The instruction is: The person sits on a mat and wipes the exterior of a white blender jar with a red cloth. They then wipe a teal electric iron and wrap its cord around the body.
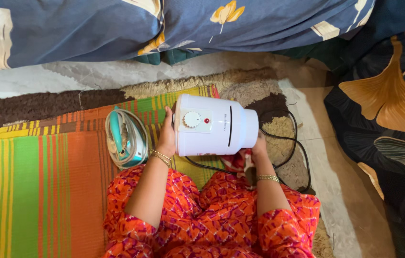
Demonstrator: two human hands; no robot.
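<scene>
**Head view: white appliance base held on its side over a striped mat**

Head camera looks down at a person sitting on the floor in an orange and pink patterned garment. Both hands hold a white appliance base, a rounded body lying on its side, with a dial and a small red button facing up. The left hand is pressed flat against the wide end at the left, fingers spread along its edge; the grip there is clamped on the base. The right hand holds the narrower end at the right, fingers tucked under and partly hidden, also closed on it. Each wrist wears thin gold bangles. A black cord loops from the base over the floor at the right.

Just left of the left hand lies a teal and white clothes iron with its pale cord wound around it, resting on a woven striped mat in orange, green and yellow. Beyond the mat, a shaggy rug in brown and beige runs across, and past it shows pale marbled floor. Along the far edge hangs a dark blue bedcover with yellow flowers. At the right, a dark cloth printed with large orange and green leaves covers the floor, with light tiles between it and the rug.
</scene>
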